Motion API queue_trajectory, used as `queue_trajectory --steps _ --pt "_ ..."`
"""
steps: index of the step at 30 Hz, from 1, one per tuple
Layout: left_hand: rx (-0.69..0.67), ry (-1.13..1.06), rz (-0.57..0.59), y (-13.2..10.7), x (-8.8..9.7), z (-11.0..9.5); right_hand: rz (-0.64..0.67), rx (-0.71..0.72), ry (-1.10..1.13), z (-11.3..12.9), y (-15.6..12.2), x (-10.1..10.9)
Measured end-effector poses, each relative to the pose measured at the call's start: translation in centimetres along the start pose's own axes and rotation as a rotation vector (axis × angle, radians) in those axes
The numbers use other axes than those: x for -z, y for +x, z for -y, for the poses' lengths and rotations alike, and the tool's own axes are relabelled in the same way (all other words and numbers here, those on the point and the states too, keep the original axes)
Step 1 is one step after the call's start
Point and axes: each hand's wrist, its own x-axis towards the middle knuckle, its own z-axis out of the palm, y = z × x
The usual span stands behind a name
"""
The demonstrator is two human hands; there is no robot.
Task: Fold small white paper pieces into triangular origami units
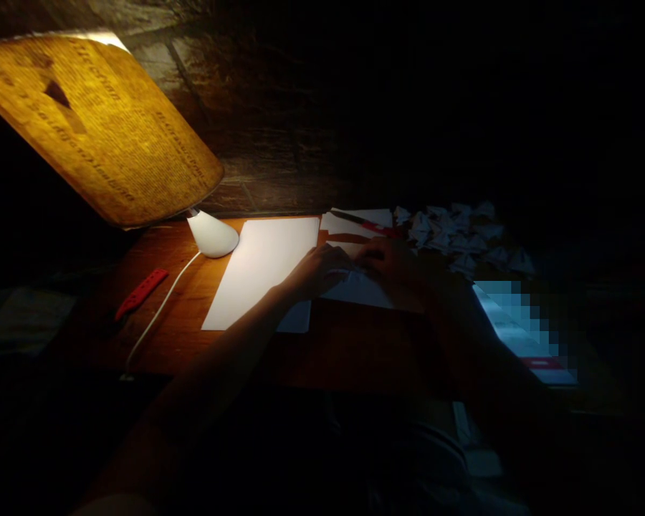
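Both hands meet over white paper (362, 292) on the tabletop (349, 340), at the centre of the clock used here. The left hand (322, 264) bends its fingers down at the paper's nine o'clock edge; the right hand (385, 258), curled and mostly in shadow, is close beside it at three. Whether either one pinches the paper, I cannot tell in this dimness.

As far along as it looks, a good share is done: a cluster of folded paper pieces (473, 242) lies at two o'clock, too dark to count surely. What seems left is the flat stack of sheets (266, 261) at nine o'clock, plus the paper under the hands, whose folds, if any, are unclear.

At twelve o'clock, a red and black tool (368, 223) lies across another sheet (373, 216). The lamp (212, 236) stands toward ten, a red object (141, 294) lies toward eight, and a lit screen (508, 322) glows at four.
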Motion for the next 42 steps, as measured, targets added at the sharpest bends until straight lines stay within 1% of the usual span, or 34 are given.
queue_trajectory --steps 3,11,14,19,23,26,31,36,42 --pt "0.006 0.015 0.010 0.1 0.1 -0.1 -0.024 -0.042 -0.026 0.3 0.0 -0.2" --pt "-0.013 -0.012 -0.017 0.3 0.0 -0.1 -0.064 -0.194 -0.035 1.9 0.0 -0.5" --pt "-0.015 -0.007 -0.027 0.3 0.0 0.0 -0.055 -0.209 -0.035 2.3 0.0 -0.5" --pt "-0.041 -0.018 -0.032 0.3 0.0 0.1 -0.054 -0.213 -0.051 2.2 0.0 -0.3" --pt "-0.033 -0.013 -0.035 0.4 0.0 0.2 -0.063 -0.214 -0.057 2.3 0.1 -0.4" --pt "-0.029 -0.028 -0.033 0.4 0.0 0.2 -0.066 -0.240 -0.080 2.7 0.2 -0.7" --pt "-0.034 -0.030 -0.042 0.5 0.0 0.1 -0.108 -0.303 -0.121 3.4 0.3 -1.3" --pt "-0.070 -0.012 -0.029 0.5 0.1 0.2 -0.085 -0.381 -0.097 3.9 0.4 -1.3" --pt "-0.049 0.019 -0.036 0.5 0.0 0.1 -0.097 -0.342 -0.138 4.2 0.4 -0.9"
